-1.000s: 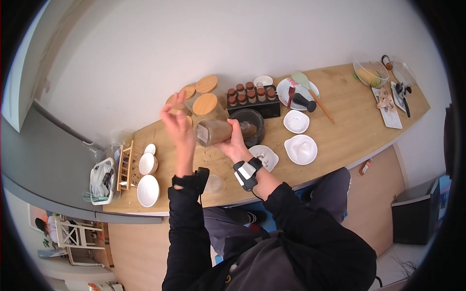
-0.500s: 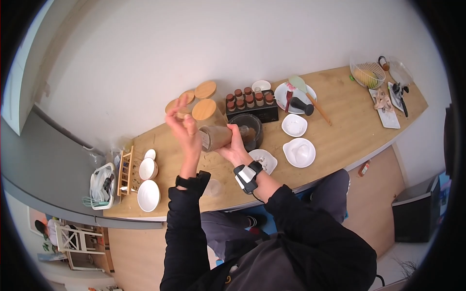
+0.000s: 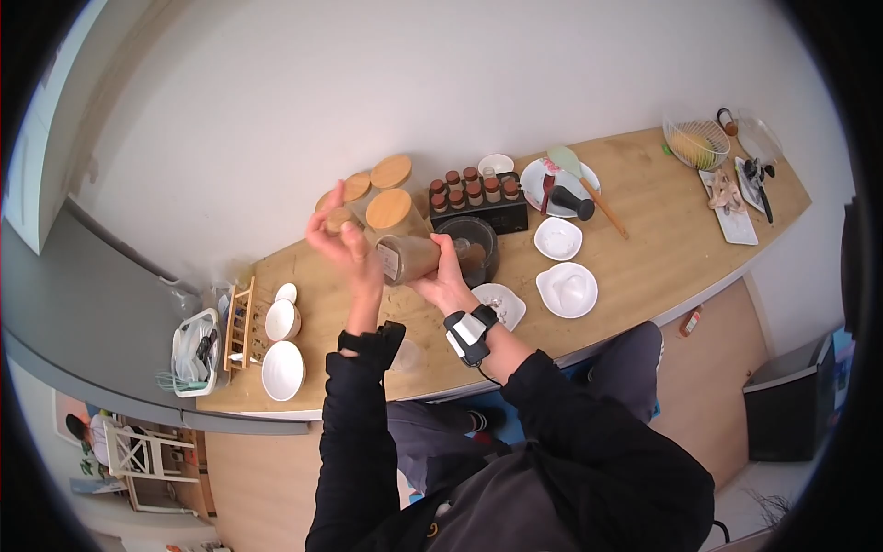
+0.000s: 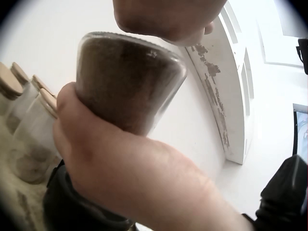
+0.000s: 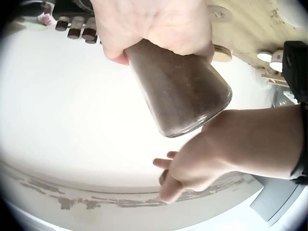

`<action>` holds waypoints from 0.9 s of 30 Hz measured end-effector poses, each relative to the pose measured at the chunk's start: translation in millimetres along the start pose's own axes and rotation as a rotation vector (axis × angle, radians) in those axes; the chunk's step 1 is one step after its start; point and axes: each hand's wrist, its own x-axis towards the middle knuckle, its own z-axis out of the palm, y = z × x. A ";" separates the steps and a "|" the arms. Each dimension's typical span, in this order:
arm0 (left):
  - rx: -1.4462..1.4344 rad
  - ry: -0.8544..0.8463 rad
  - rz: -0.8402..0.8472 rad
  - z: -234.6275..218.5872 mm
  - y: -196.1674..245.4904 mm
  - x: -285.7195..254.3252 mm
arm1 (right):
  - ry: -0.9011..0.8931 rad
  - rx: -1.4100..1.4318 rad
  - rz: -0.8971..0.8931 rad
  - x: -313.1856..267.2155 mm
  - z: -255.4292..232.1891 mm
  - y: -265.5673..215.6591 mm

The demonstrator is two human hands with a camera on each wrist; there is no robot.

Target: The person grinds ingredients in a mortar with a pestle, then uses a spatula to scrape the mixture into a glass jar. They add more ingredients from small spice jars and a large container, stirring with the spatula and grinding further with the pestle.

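My right hand (image 3: 448, 281) grips a tilted glass jar (image 3: 411, 258) of brown powder, its mouth end over the dark mortar (image 3: 490, 241), where brown powder shows. Raised beside the jar's base, my left hand (image 3: 351, 258) has its fingers apart and holds nothing. The left wrist view has the jar (image 4: 127, 82) in my right hand (image 4: 110, 154), with part of my left hand (image 4: 168, 17) above the base. In the right wrist view my right hand (image 5: 154, 24) hides the jar's neck; my left hand (image 5: 197, 161) is below the base (image 5: 192, 126).
Wooden-lidded jars (image 3: 390, 210) stand behind my hands, with a black spice rack (image 3: 497, 213) right of them. White bowls (image 3: 282, 371) are at the left. Right of the mortar are white dishes (image 3: 567, 290), a plate (image 3: 589, 168) with a pestle (image 3: 572, 202), and a spatula (image 3: 604, 205).
My left hand has shifted slightly about the jar's base, its fingers changing pose. The jar and my right hand have moved little. The counter has shifted slightly in the head view.
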 end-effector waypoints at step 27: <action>0.140 -0.169 -0.263 4.3 10.5 1.0 | -0.023 0.050 0.045 7.6 -5.7 4.0</action>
